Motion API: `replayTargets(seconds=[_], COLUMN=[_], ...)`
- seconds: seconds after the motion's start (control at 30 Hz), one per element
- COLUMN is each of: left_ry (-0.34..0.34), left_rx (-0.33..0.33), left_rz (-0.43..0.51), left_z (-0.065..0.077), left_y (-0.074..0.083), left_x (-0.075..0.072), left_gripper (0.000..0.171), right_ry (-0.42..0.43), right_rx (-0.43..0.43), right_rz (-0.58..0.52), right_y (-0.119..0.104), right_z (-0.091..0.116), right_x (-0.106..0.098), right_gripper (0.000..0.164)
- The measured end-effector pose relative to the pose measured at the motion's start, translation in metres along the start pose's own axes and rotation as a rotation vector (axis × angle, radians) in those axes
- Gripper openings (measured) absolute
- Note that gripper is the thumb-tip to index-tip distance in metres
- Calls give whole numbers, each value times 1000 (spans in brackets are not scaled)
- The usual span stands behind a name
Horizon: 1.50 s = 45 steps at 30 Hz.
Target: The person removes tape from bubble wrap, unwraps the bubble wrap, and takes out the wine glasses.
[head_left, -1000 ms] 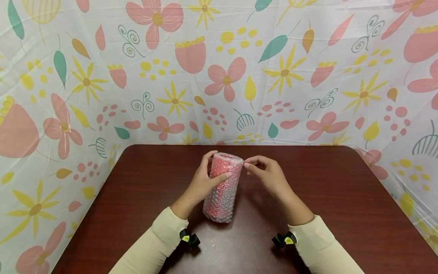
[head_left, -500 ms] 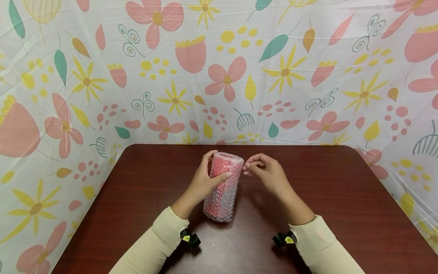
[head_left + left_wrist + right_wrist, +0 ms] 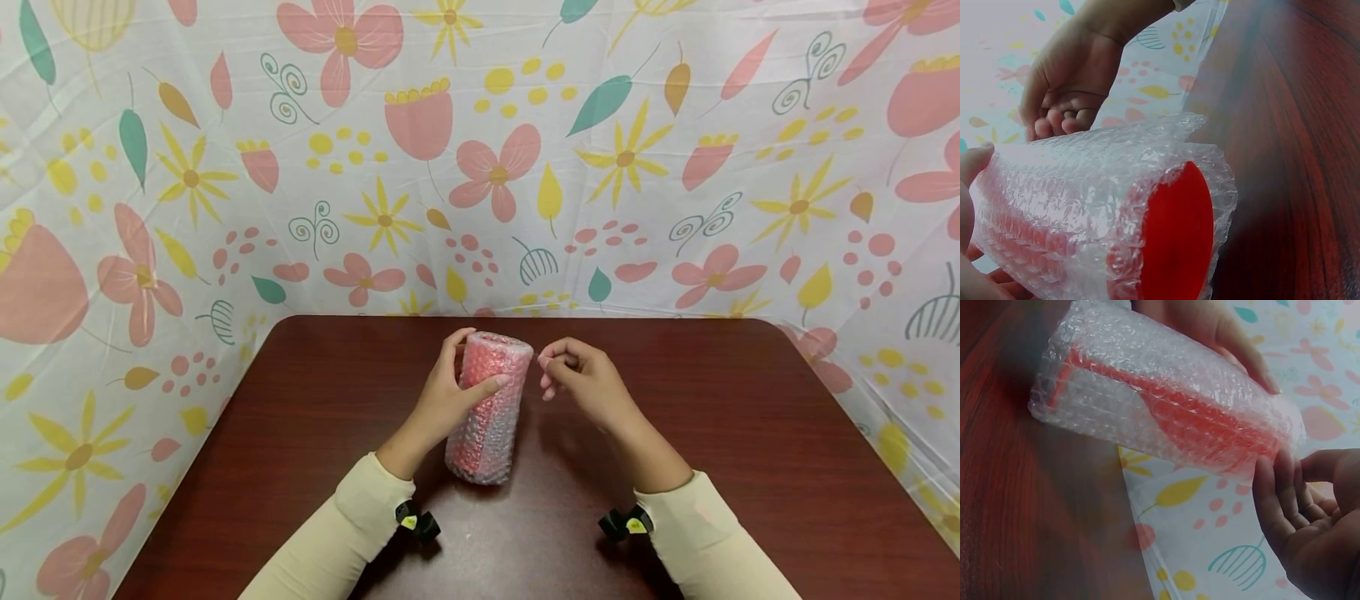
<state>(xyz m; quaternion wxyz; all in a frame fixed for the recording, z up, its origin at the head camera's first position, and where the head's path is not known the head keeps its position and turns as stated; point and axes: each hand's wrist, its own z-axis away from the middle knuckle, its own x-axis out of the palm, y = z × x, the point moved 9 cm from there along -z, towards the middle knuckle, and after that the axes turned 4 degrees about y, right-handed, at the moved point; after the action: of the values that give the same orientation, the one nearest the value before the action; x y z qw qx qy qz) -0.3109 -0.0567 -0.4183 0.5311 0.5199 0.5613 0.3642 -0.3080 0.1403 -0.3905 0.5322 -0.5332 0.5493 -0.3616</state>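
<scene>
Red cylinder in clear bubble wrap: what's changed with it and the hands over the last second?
The fingers of the right hand have drawn slightly right, away from the cylinder near its top edge; whether they pinch anything is unclear. The left hand still grips the cylinder, which stays in place.

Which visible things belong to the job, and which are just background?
Job: clear bubble-wrapped cylindrical bundle, red inside; left hand, gripping it; right hand, beside its top.
Background: red-brown wood-grained table; white floral cloth; black wrist-worn devices.
</scene>
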Motion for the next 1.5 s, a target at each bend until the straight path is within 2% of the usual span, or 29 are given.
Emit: replayTargets(seconds=[0.23,0.4,0.63,0.83,0.97,1.23,1.5], left_ry=[-2,17,-7,-15,-12,25,19], left_rx=[-26,5,-18,-18,-19,-4,46], left_rz=[-15,-8,-11,-13,-24,-47,-49], left_z=[-1,1,12,13,12,1,2], left_y=[-1,2,31,34,32,3,5], left_x=[0,-1,-3,-3,-2,0,-1], left_gripper=[86,82,82,83,83,87,83], right_ry=[-32,-51,-49,-49,-53,-52,-35], right_rx=[6,-14,-42,-39,-46,-25,-16], right_rz=[-25,-72,-94,-114,-128,-91,-16], right_y=[-3,-5,-8,-9,-10,-6,-2], right_z=[1,2,3,3,4,3,2], right_x=[2,5,6,8,9,8,6], right_gripper=[15,19,18,21,18,18,18])
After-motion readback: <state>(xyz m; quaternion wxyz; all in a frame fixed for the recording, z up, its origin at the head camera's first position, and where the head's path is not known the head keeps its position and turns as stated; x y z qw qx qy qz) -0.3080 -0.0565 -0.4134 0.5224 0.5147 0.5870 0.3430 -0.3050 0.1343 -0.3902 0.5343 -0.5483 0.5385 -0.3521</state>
